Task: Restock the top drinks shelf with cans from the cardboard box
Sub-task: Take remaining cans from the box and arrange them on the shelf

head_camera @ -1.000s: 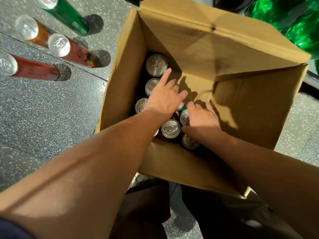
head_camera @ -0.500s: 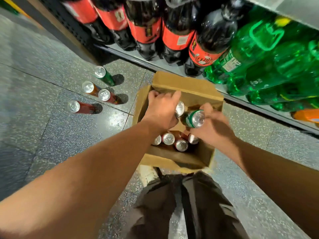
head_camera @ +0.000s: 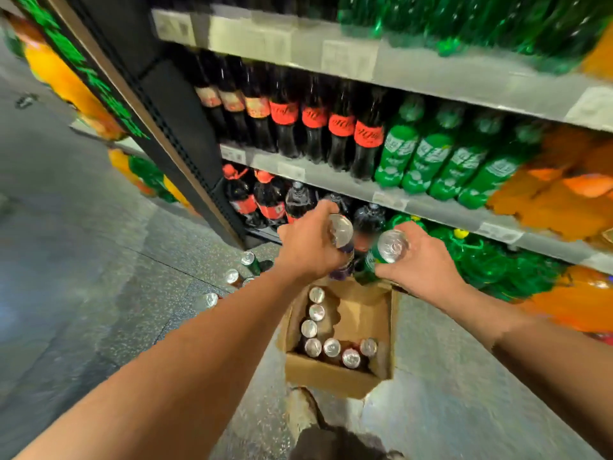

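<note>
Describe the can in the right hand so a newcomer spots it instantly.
Find the cardboard box on the floor by the bottle shelves. Above it, the right hand grips the green can; the left hand holds a dark purple can.

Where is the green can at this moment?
Head view, just right of centre: the green can is gripped in the right hand above the far edge of the cardboard box, beside the dark can in the left hand.

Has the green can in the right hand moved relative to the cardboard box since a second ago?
Yes. The right hand grips the green can, now lifted out of the cardboard box, above its far rim.
</note>
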`<state>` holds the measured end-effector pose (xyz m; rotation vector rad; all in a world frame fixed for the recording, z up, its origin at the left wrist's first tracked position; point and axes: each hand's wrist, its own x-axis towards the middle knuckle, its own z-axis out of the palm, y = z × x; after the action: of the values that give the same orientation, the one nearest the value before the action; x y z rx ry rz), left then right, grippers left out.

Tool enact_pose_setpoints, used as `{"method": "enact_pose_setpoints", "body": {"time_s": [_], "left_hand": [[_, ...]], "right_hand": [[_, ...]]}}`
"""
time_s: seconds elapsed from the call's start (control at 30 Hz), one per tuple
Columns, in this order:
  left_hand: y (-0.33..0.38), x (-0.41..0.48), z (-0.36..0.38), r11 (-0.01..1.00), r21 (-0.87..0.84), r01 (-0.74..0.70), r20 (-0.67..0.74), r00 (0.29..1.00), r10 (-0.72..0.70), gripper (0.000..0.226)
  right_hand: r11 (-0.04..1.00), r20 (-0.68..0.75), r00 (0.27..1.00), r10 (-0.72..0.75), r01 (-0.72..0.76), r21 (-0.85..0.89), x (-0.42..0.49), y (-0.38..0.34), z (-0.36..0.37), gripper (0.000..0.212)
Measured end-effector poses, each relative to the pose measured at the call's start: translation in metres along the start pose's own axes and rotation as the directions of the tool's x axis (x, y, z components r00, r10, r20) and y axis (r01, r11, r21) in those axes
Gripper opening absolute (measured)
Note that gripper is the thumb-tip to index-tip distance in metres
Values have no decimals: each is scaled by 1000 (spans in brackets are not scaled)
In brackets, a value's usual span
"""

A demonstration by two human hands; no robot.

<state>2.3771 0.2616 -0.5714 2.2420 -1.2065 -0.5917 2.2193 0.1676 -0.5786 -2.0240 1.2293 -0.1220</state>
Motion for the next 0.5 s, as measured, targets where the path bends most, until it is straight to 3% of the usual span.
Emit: {"method": "enact_pose_setpoints", "body": {"time_s": [0.1, 0.3, 0.37, 0.5], "left_hand": [[43, -14, -45, 996, -73, 56, -35, 998, -59, 70], [123, -40, -127, 984, -173, 46, -183, 980, -78, 76], [149, -47, -152, 971, -238, 11, -238, 969, -69, 79], [204, -67, -197, 840, -525, -139, -276, 961, -13, 57]], "right_hand": [[994, -30, 999, -31, 34, 103, -16, -30, -43, 62], [950, -175, 977, -119, 163, 265, -50, -90, -126, 42], [914, -210, 965, -154, 220, 341, -60, -110, -153, 44], [768, -293, 933, -207, 340, 543, -88, -153, -208, 37]]}}
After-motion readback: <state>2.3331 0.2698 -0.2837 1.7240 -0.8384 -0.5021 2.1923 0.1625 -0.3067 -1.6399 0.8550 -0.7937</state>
